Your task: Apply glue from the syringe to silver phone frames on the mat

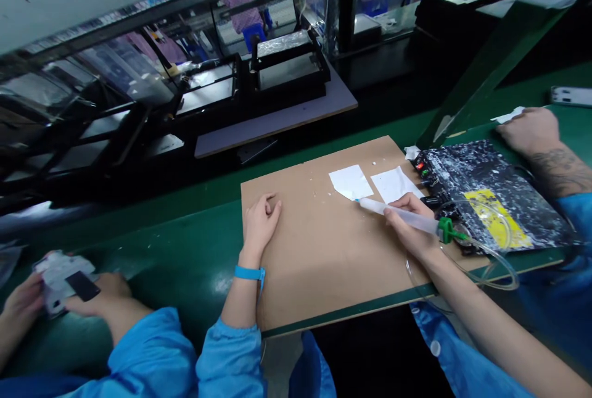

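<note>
Brown board (324, 250): left hand (259, 220) rests, fingers curled loosely; right hand (407, 220) fingers grip syringe (402, 214).

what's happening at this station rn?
A person in blue sleeves sits at a brown board on a green bench. Their right hand holds a syringe-like dispenser with a green fitting and clear tubing, its tip at two white paper squares. Their left hand rests loosely closed on the board, holding nothing. A co-worker's hands at left hold a small part; another co-worker's forearm lies by a paint-spattered black box at right.
</note>
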`<state>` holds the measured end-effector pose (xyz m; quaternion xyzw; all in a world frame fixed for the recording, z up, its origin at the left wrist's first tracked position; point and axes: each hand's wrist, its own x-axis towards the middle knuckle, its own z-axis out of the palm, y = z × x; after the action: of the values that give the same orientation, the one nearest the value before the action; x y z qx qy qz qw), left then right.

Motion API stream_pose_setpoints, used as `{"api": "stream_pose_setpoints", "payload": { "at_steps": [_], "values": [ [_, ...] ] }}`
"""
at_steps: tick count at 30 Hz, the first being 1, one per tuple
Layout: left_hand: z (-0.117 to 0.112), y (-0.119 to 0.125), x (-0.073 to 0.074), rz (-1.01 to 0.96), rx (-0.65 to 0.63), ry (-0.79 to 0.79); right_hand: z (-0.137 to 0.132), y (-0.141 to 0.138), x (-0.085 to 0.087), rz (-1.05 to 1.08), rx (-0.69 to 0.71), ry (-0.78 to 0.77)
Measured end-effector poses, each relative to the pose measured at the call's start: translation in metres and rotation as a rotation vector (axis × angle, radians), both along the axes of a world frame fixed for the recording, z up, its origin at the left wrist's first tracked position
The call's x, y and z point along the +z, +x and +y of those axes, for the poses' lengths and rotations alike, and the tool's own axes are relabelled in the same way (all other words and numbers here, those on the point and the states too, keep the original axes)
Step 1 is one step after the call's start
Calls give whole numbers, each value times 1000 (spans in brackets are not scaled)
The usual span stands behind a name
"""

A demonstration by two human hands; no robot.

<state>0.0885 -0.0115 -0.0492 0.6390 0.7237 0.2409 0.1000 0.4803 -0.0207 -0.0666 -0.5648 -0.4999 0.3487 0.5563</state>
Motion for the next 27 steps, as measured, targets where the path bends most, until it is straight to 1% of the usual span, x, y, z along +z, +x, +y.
{"api": "stream_pose_setpoints", "payload": {
  "at_steps": [7,13,20,25,26,27],
  "values": [
    [-1,1,0,39,12,-15,-1,0,2,-21,14,-2],
    [-1,3,2,50,26,-58,-1,3,5,-26,-9,-13],
    [-2,2,1,46,16,-37,1,-5,10,-21,-3,-12],
    [-1,2,1,29,1,-27,-3,15,8,-80,-11,-13],
    [-1,4,2,19,3,-27,-4,16,8,-102,-4,-3],
    [-1,6,3,5,4,-30,-4,10,9,-129,5,12]
  ]
}}
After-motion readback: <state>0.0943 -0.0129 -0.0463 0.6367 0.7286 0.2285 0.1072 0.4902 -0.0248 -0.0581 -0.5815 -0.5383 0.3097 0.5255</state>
